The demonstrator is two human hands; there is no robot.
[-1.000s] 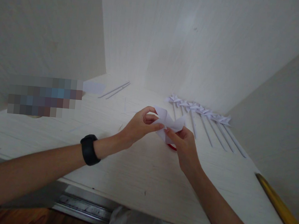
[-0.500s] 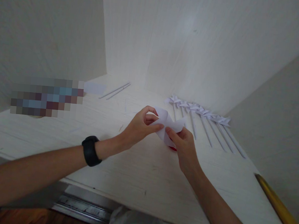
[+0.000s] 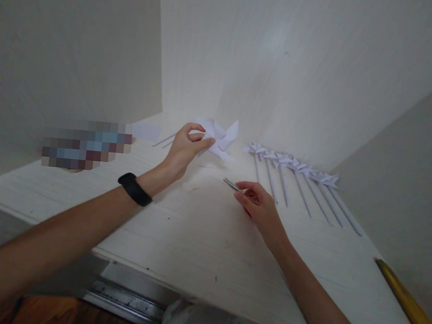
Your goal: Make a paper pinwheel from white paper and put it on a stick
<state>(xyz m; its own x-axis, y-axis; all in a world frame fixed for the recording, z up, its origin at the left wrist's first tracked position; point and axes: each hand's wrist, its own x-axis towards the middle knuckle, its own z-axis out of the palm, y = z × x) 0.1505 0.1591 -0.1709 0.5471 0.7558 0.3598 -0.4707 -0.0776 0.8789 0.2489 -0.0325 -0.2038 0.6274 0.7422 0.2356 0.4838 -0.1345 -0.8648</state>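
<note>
A white paper pinwheel [image 3: 223, 137] is pinched between the thumb and fingers of my left hand [image 3: 187, 149], raised a little over the tabletop. Its folded blades spread out to the right of my fingertips. Lower and to the right, my right hand [image 3: 259, 203] is closed on what look like scissors [image 3: 232, 185]. Their thin metal tips point left, and a bit of red shows below my fingers; the rest is covered by the hand. A row of white paper pinwheels on sticks [image 3: 298, 169] lies to the right of both hands.
Two thin paper sticks [image 3: 165, 140] and a sheet of white paper [image 3: 146, 131] lie at the back left, beside a blurred-out object [image 3: 89, 146]. White walls enclose the white table [image 3: 193, 246]. A yellow-handled object [image 3: 407, 305] rests along the right edge.
My left hand has moved left and away with the paper, now showing as a pinwheel. My right hand has let go of the paper and picked up the scissors from beneath it.
</note>
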